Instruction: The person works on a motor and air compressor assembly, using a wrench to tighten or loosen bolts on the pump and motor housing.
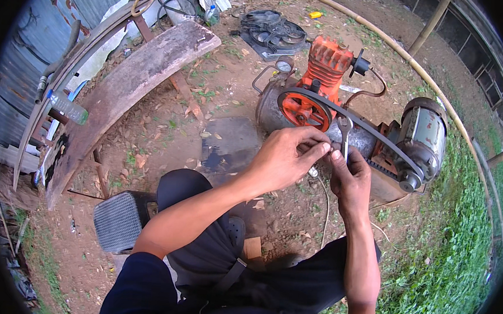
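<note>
My right hand (pixel 352 183) is closed around a combination wrench (pixel 344 128), whose shiny ring-shaped head points up and away from me. Close beside it, the thumb and fingers of my left hand (pixel 283 159) are pinched together, nearly meeting the right fingertips. Whatever lies between them is too small or too covered to make out. Just beyond both hands stands an air compressor with an orange finned pump (pixel 328 67). Its orange-spoked pulley (pixel 306 111) carries a black belt (pixel 374 131) that runs right to a grey electric motor (pixel 427 133). The wrench overlaps the belt in view, so contact cannot be judged.
A curved weathered plank (pixel 135 83) stands left, with a plastic bottle (pixel 69 109) beside it. A dark stool-like block (pixel 118 221) sits near my left knee. Black fans (pixel 273 32) lie behind. A bamboo pole (pixel 379 38) crosses the far right; a cable (pixel 326 210) trails over the dirt.
</note>
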A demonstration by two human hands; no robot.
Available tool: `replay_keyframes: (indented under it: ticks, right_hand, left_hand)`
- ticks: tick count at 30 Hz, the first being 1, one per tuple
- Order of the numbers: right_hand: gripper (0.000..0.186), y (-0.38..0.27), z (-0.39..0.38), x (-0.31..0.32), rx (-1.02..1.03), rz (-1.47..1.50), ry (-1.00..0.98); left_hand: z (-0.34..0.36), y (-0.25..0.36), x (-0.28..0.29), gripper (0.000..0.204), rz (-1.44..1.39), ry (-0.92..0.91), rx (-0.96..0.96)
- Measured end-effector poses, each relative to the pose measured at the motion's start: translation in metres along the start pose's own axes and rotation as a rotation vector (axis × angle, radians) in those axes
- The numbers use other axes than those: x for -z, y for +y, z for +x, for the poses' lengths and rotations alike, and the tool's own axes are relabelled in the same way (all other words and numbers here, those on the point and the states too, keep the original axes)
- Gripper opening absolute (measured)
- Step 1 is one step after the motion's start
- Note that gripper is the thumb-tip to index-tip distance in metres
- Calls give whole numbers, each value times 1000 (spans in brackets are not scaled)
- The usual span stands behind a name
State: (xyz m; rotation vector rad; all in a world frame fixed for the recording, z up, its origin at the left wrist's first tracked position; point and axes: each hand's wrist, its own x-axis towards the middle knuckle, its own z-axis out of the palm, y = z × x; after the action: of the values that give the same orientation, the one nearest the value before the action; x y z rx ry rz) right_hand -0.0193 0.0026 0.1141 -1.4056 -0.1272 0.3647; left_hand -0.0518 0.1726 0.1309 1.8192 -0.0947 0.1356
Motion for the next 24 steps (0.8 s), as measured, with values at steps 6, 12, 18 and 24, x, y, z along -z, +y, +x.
replay_keyframes:
  ticks: [6,12,18,24]
  right_hand:
    - [16,11,7,-1,38,-16,-8]
    - [17,13,10,0,3,-22,16]
    - [19,8,9,0,58,-84,36]
    - [27,17,16,4,87,-149,68]
  left_hand:
    - [4,-7,5,21,14,6,-43]
    - [5,-3,5,20,48,3,-1]
    - [10,-16,-1,20,64,0,-36]
    - [14,-10,9,18,97,2,-22]
